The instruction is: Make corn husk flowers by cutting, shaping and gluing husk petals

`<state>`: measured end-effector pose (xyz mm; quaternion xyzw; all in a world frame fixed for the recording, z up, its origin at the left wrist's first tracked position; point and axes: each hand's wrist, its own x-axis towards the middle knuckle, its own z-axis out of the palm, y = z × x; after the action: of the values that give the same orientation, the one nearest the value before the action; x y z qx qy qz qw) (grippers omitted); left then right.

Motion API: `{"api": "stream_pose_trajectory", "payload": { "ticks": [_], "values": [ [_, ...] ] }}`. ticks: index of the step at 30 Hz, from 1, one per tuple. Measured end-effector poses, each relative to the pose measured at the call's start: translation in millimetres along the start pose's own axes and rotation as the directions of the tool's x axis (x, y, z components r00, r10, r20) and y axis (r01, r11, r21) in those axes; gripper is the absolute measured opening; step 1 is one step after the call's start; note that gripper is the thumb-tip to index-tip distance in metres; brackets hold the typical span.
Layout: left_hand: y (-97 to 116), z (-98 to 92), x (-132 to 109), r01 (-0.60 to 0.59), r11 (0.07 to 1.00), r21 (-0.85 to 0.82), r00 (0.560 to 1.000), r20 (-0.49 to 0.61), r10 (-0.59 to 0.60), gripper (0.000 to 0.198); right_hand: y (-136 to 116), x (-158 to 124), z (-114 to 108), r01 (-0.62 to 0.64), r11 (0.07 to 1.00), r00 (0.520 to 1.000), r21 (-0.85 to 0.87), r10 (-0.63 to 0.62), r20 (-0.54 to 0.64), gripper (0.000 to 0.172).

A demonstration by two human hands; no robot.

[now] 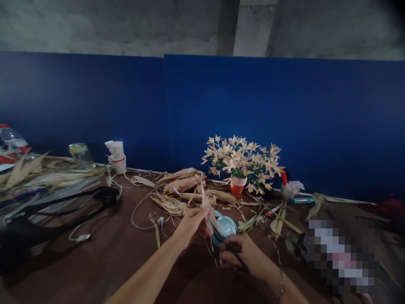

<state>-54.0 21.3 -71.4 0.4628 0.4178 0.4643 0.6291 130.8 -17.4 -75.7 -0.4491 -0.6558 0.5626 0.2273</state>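
My left hand (193,226) pinches a pale corn husk (206,202), whose pointed tip sticks up above my fingers. My right hand (242,253) is closed around black-handled scissors (232,250). The scissor blades reach up to the lower end of the husk, close by my left fingers; whether they are open or closed on it I cannot tell. Just behind the hands lies a light blue round thing (229,223), like a ribbon roll, partly covered by the husk. A few thin strips hang below the blades.
Dried husks (180,183) are heaped behind my hands. A red pot (238,185) of husk flowers (236,158) stands against the blue partition (284,97). On the left are a black strap-like object (104,196), white cables (134,213), a glass jar (81,155) and a bottle (14,139).
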Motion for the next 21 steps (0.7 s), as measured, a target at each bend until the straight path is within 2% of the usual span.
{"api": "stream_pose_trajectory", "payload": {
  "ticks": [5, 11, 17, 21],
  "values": [
    [-1.6, -2.3, 1.7, -0.002, 0.999, 0.041, 1.000, 0.012, 0.001, 0.042, 2.0, 0.0, -2.0, 0.009, 0.999, 1.000, -0.042, -0.009, 0.000, 0.034],
    [5.3, -4.2, -1.1, -0.031, 0.998, 0.056, 0.996, 0.087, 0.026, 0.030, -0.8, -1.4, -3.8, 0.019, 0.998, 1.000, -0.068, -0.020, -0.009, 0.032],
    [3.3, -8.2, 2.4, -0.026, 0.997, 0.070, 0.999, 0.023, 0.024, 0.025, -2.7, -1.7, -6.3, 0.039, 0.995, 0.999, -0.093, -0.041, -0.013, 0.026],
    [2.8, -9.6, 3.9, -0.011, 0.999, 0.036, 1.000, 0.028, 0.010, 0.022, -3.8, -3.2, -7.4, 0.025, 0.997, 1.000, -0.075, -0.025, 0.005, 0.027]
  ]
}}
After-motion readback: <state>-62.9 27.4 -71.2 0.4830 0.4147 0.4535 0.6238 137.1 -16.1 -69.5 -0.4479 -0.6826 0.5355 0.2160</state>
